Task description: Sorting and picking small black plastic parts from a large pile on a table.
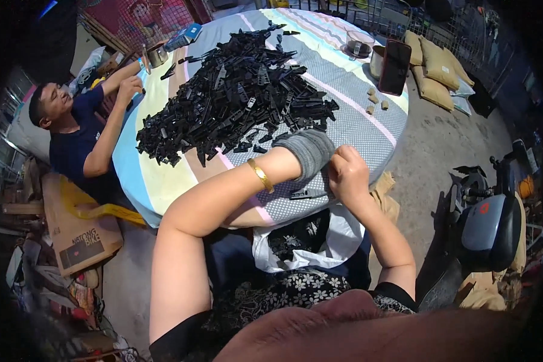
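Note:
My left hand (pixel 308 155) is covered by grey ribbed knit, seemingly a glove, and reaches over the table's near side; its fingers do not show. Close against it, my right hand (pixel 348 173) is bare with curled fingers pressed together. Whether it pinches the knit or a small part cannot be made out. Just beyond both hands rises a large heap of black plastic parts (pixel 223 99). One long black part (pixel 308 194) lies by the near table edge below my hands. In my lap a white bag (pixel 338 250) holds more black pieces.
A striped and dotted cloth covers the round table (pixel 377 123). On its right stand a phone (pixel 394 67) and several small tan lumps (pixel 373 98). A metal mug (pixel 157 55) is at the far left, near a seated person (pixel 81 130). A scooter (pixel 485 223) stands right.

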A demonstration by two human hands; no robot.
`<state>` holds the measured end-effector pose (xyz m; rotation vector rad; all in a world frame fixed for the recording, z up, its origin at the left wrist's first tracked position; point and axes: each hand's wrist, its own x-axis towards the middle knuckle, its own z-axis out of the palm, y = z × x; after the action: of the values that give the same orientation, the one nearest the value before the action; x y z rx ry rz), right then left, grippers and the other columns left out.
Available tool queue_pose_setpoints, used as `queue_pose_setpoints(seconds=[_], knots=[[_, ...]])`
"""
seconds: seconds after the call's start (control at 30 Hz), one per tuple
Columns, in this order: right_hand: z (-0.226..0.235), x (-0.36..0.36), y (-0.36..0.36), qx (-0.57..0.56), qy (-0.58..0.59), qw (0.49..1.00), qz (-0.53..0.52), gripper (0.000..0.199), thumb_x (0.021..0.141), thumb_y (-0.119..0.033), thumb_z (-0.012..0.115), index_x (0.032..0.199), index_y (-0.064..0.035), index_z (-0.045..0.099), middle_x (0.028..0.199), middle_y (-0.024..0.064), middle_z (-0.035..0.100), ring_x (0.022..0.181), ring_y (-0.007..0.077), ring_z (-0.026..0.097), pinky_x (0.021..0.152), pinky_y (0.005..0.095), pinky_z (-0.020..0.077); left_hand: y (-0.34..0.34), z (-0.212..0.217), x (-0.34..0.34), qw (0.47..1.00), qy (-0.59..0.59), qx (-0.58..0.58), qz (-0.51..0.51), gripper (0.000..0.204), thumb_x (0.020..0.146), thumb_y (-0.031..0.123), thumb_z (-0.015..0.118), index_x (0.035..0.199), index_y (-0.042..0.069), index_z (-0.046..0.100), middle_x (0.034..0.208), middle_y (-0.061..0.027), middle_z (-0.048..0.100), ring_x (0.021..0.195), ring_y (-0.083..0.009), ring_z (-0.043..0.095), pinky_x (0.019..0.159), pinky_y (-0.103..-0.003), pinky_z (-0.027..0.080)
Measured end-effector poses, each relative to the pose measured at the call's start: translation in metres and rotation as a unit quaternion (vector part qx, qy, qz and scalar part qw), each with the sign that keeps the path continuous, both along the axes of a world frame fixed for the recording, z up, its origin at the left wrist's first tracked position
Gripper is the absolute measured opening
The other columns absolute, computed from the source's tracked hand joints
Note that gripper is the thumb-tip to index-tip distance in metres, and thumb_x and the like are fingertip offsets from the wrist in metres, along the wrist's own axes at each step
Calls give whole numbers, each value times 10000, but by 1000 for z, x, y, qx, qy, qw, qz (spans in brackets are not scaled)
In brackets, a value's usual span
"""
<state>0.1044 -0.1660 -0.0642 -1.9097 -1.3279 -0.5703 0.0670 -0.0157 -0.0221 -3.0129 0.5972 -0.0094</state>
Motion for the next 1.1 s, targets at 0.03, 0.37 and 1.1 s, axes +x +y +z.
queue_pose_setpoints(seconds=[0.03,0.37,1.1], knots=[[-1,0,-2,6,-2,1000,-5,182,567,18,619,733,-26,559,749,95,520,724,275,530,618,369,444,-6,6,0,999,17,26,-7,170,751,147,522,766,35,648,751,-171,638,720,-311,632,670,-390,502],[-12,8,-10,44,120,991,41,115,698,-97,690,802,-61,659,720,67,577,689,252,563,618,343,442,16,9,-5,995,62,-63,53,271,736,243,638,896,33,579,763,-173,615,743,-343,614,648,-411,487],[27,-31,-1,-144,149,964,164,184,759,-204,656,824,-33,636,755,114,583,731,288,582,637,360,465,85,-9,-33,940,-250,-120,197,399,774,151,539,1172,170,556,1181,-92,537,1027,-306,494,885,-395,410]])
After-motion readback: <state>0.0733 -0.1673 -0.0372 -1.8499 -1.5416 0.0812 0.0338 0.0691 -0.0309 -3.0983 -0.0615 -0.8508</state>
